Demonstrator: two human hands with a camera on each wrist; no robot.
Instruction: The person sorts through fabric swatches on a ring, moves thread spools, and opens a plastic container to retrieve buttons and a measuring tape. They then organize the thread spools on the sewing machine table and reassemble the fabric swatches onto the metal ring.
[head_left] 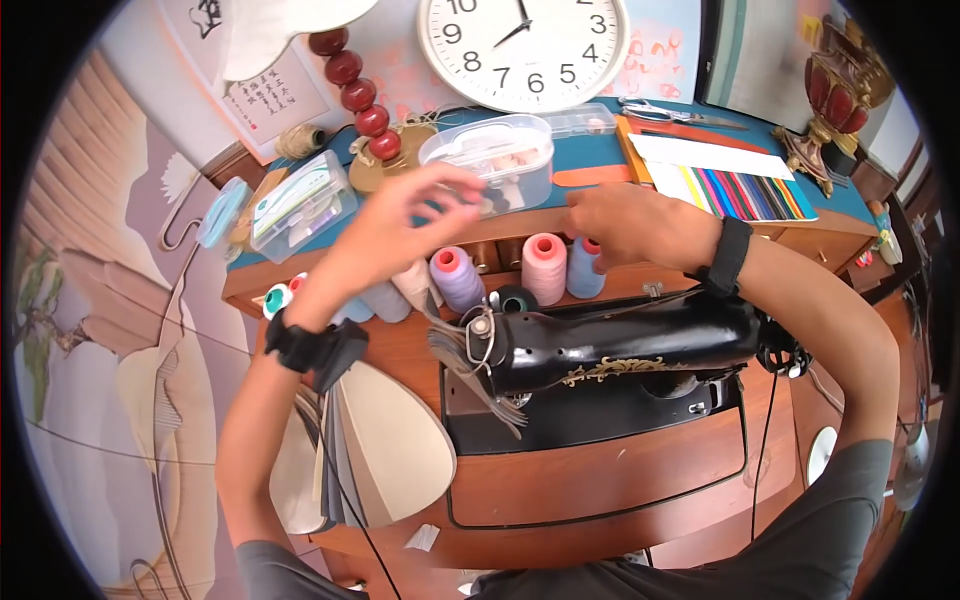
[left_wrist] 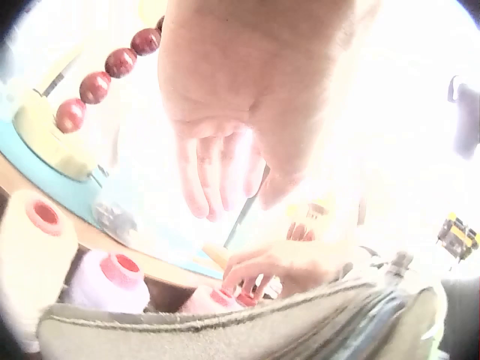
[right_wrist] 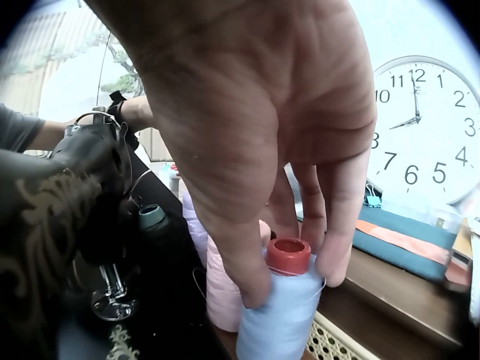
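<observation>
My right hand (head_left: pixel 640 222) is at the row of thread cones behind the black sewing machine (head_left: pixel 630 345). In the right wrist view its thumb and fingers (right_wrist: pixel 337 255) pinch the light blue cone (right_wrist: pixel 277 319) around its top, below the red rim. A pink cone (head_left: pixel 544 272) stands upright just left of it, then a purple cone (head_left: pixel 459 280). My left hand (head_left: pixel 400 228) hovers in the air above the cones, in front of the clear plastic box (head_left: pixel 525 185), its fingers loosely bent and holding nothing.
Grey and beige fabric pieces (head_left: pixel 390 445) lie left of the machine. On the raised shelf are another clear box (head_left: pixel 300 215), a lamp with red beads (head_left: pixel 358 95), a round clock (head_left: pixel 520 50), scissors (head_left: pixel 670 115) and a set of coloured strips (head_left: pixel 735 190).
</observation>
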